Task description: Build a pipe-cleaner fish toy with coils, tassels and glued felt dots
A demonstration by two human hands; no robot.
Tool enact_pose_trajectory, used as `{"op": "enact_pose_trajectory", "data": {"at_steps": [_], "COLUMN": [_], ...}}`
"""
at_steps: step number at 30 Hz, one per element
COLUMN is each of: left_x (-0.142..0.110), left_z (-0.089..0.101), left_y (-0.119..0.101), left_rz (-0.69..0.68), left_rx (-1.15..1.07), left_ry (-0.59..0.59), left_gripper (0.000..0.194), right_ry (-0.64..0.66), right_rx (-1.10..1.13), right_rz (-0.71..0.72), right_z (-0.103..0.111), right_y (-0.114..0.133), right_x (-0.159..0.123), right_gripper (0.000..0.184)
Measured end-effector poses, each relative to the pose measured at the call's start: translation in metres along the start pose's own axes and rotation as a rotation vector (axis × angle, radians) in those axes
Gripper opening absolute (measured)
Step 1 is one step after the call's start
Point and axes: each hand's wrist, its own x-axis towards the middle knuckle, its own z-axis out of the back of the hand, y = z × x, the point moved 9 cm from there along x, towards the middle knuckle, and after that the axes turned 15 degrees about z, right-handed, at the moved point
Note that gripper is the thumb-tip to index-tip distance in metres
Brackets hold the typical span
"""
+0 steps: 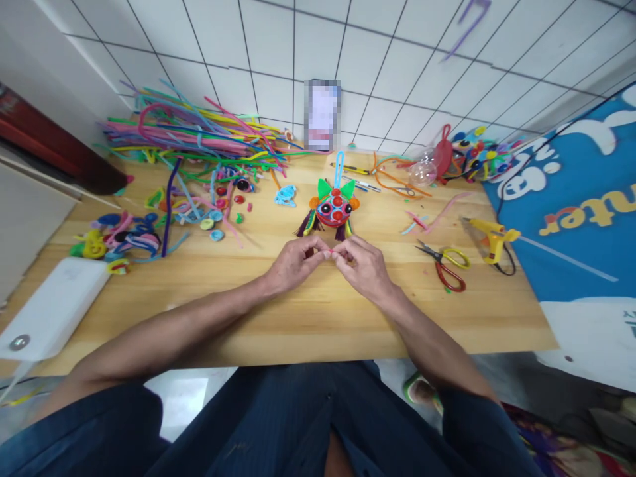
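Over the middle of the wooden table, my left hand (297, 264) and my right hand (364, 266) meet fingertip to fingertip. Both are closed in a pinch on a small red strip (330, 252), which looks like a bit of pipe cleaner; most of it is hidden by the fingers. Just beyond the hands lies a colourful animal-head ornament (334, 207) with green ears, orange side balls, dark tassels and a light blue loop on top. A light blue coiled piece (285, 195) rests to its left.
Pipe cleaners (199, 132) are heaped at the back left. Scissors (446, 264) and a yellow glue gun (491, 237) lie to the right. A white power bank (57, 305) sits front left. A phone (322, 116) leans on the tiled wall, near a utility knife (350, 169).
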Motion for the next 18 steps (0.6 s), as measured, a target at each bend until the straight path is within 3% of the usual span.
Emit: {"op": "enact_pose_trajectory", "data": {"at_steps": [7, 12, 15, 18], "left_x": [0.001, 0.003, 0.004, 0.005], "left_z": [0.002, -0.004, -0.008, -0.007], "left_y": [0.017, 0.028, 0.029, 0.019], "left_rz": [0.098, 0.192, 0.208, 0.135], "left_rx": [-0.288, -0.425, -0.431, -0.222], "left_ry": [-0.061, -0.040, 0.006, 0.041], "left_gripper": [0.032, 0.041, 0.042, 0.032], "right_ry": [-0.151, -0.191, -0.177, -0.138], "right_rx": [0.315, 0.502, 0.448, 0.211], "right_rz": [-0.238, -0.376, -0.346, -0.197], "right_z": [-0.005, -0.016, -0.014, -0.003], "right_y": [-0.019, -0.028, -0.029, -0.020], "right_x": [-0.007, -0.014, -0.012, -0.006], "right_gripper": [0.013, 0.017, 0.015, 0.011]}}
